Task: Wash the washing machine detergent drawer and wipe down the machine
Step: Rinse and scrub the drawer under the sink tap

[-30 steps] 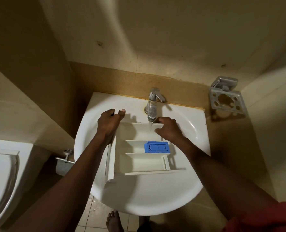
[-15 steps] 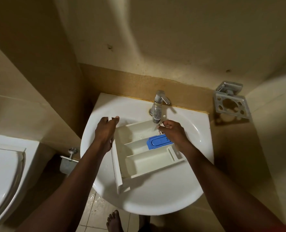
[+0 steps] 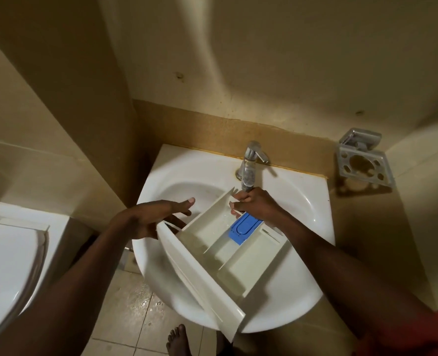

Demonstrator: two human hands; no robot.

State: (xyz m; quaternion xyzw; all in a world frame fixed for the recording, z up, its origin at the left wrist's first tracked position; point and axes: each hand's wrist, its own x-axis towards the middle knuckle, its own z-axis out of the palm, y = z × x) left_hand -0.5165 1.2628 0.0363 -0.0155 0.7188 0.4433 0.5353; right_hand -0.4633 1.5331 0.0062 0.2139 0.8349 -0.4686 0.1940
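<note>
A white detergent drawer [image 3: 235, 260] with a blue insert [image 3: 243, 227] lies tilted across the white sink [image 3: 312, 217], its front panel pointing toward me. My right hand [image 3: 256, 204] grips the drawer's far end right under the chrome tap [image 3: 250, 165]. My left hand [image 3: 151, 217] hovers with fingers spread at the drawer's left side; its lower fingers reach behind the front panel, and contact is unclear. The washing machine is out of view.
A toilet [image 3: 10, 263] stands at the left. A metal holder [image 3: 364, 163] is mounted on the wall at the right. Wet floor tiles [image 3: 133, 312] and a bare foot [image 3: 178, 343] show below the sink.
The drawer has swung clockwise, its front panel now nearer me and lower right. My left hand let go of the far corner and opened. My right hand stayed under the tap.
</note>
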